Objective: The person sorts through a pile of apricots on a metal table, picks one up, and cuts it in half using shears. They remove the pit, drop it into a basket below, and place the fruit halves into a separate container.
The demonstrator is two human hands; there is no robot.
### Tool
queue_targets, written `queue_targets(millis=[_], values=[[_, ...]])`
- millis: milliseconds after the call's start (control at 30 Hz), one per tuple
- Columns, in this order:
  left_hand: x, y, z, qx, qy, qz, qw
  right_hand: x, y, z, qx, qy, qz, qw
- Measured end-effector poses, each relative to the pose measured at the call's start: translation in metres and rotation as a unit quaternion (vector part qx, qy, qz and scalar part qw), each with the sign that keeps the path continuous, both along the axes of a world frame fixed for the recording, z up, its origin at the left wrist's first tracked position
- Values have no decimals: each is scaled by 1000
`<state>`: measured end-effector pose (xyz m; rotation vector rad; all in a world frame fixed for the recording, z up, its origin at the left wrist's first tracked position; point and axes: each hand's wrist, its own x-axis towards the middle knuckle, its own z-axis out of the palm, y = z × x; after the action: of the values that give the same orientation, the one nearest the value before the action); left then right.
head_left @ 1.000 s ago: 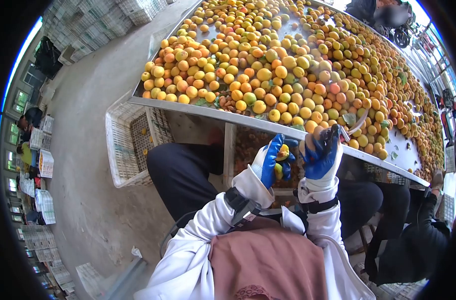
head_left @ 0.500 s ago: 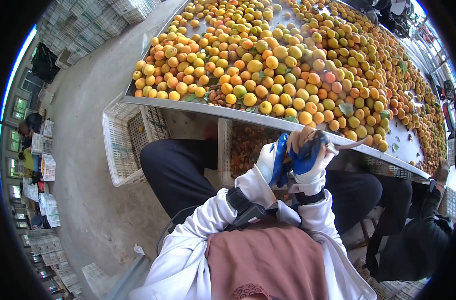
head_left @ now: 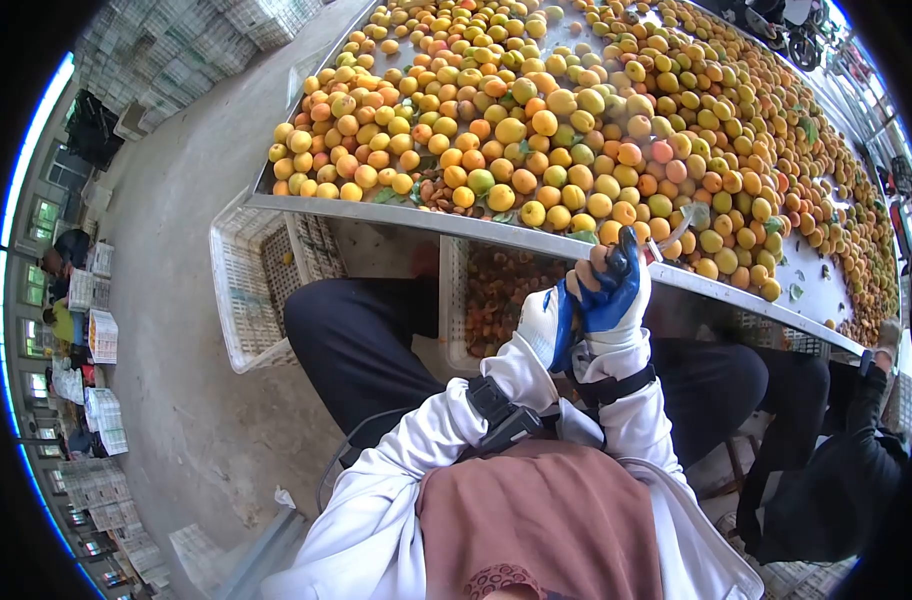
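Observation:
My left hand (head_left: 548, 322), in a blue and white glove with bare fingertips, is closed and pressed against my right hand. What its fingers hold, if anything, is hidden. My right hand (head_left: 614, 296), gloved the same way, is wrapped round a small knife (head_left: 679, 232) whose thin curved blade points up and right over the table edge. Both hands are just in front of the metal table's rim (head_left: 516, 234). Beyond them, apricots (head_left: 576, 195) in yellow and orange cover the tabletop, with a few green leaves and a small heap of brown pits or scraps (head_left: 438, 192) among them.
Below the table edge stands a white crate (head_left: 238, 325) at left. Another crate (head_left: 454, 310) between my knees holds orange-brown apricot scraps. A person in dark clothes (head_left: 826, 480) sits at right. Stacked crates (head_left: 166, 55) and other people are at far left.
The knife blade has swung from pointing right to pointing up and right, turning with my right hand. Both hands stay together at the table edge.

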<state>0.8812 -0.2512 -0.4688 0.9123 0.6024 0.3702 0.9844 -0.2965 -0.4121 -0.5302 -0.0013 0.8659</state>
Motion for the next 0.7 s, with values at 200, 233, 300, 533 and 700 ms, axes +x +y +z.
queue_targets(millis=[200,233,300,533,700], values=[[0,2,-3,90,-24,-13,996,7,-8,-15,113,72,48,990],[2,4,12,92,-27,-14,995,5,-6,-13,116,69,48,990],[6,5,38,-66,-35,37,997,-7,-4,-7,41,-113,-45,992],[-11,28,57,-81,-27,-58,995,-1,-14,24,-8,-222,-113,968],[-9,24,64,-114,-91,-40,988,-3,-17,39,-40,-194,-170,965]])
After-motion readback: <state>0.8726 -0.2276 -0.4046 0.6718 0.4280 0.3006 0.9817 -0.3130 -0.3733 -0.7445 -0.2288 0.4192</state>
